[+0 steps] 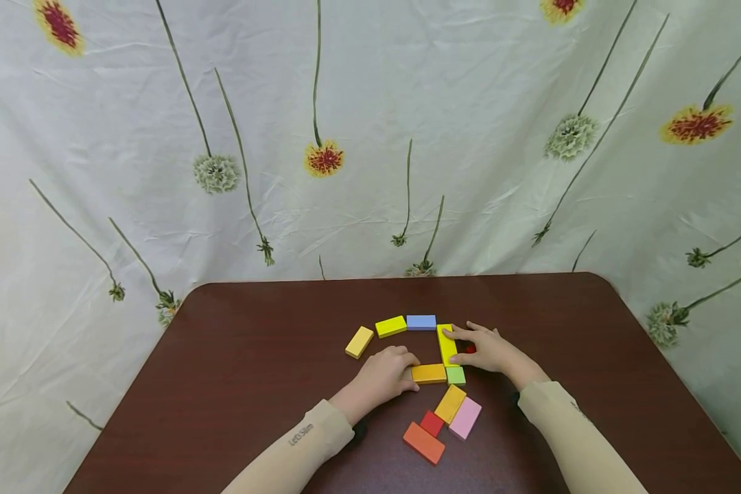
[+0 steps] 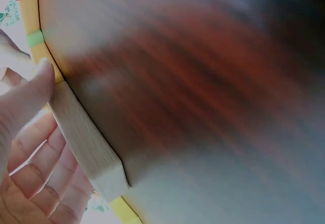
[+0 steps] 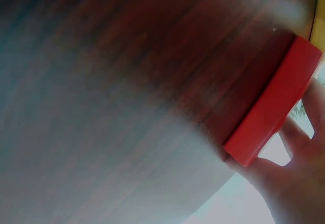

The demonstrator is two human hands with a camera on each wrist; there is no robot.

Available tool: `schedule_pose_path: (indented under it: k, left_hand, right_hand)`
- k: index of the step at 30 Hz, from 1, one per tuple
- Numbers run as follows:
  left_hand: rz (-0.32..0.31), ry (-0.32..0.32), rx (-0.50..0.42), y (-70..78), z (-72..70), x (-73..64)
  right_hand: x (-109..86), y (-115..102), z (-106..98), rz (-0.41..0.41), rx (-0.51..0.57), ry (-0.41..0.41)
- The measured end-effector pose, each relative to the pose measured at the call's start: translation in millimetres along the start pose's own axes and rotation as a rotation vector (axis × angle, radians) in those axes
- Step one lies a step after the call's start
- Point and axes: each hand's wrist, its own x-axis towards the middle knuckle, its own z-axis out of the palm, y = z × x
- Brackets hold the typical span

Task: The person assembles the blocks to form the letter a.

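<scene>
In the head view, my left hand (image 1: pixel 383 376) pinches the left end of an orange block (image 1: pixel 429 374). My left thumb (image 2: pixel 43 79) lies against this block in the left wrist view, beside a plain wooden block (image 2: pixel 89 137) that the hand hides from above. My right hand (image 1: pixel 490 351) reaches over a long yellow block (image 1: pixel 446 345), index finger and thumb spread and touching it. Under that palm stands a red block (image 3: pixel 274 102), filling the space before the fingers in the right wrist view. A light green block (image 1: pixel 455 375) abuts the orange one.
Behind the hands lie a blue block (image 1: pixel 421 322), a bright yellow block (image 1: pixel 391 326) and a pale yellow block (image 1: pixel 359 342). Nearer are a yellow-orange block (image 1: pixel 451 404), a pink block (image 1: pixel 466 418), a small red block (image 1: pixel 432 423) and a red-orange block (image 1: pixel 424 443), on a dark table (image 1: pixel 253 384).
</scene>
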Motion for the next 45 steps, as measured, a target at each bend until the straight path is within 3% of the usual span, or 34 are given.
schedule_pose_path:
  k: [16, 45]
  left_hand:
    - [-0.003, -0.003, -0.039, -0.2, 2.3, 0.6]
    - [0.014, 0.007, -0.085, -2.5, -1.1, 2.0]
  right_hand:
    - [-0.8, -2.0, -1.9, 0.029, 0.038, -0.067]
    - [-0.1, -1.7, -0.7, 0.025, 0.009, -0.052]
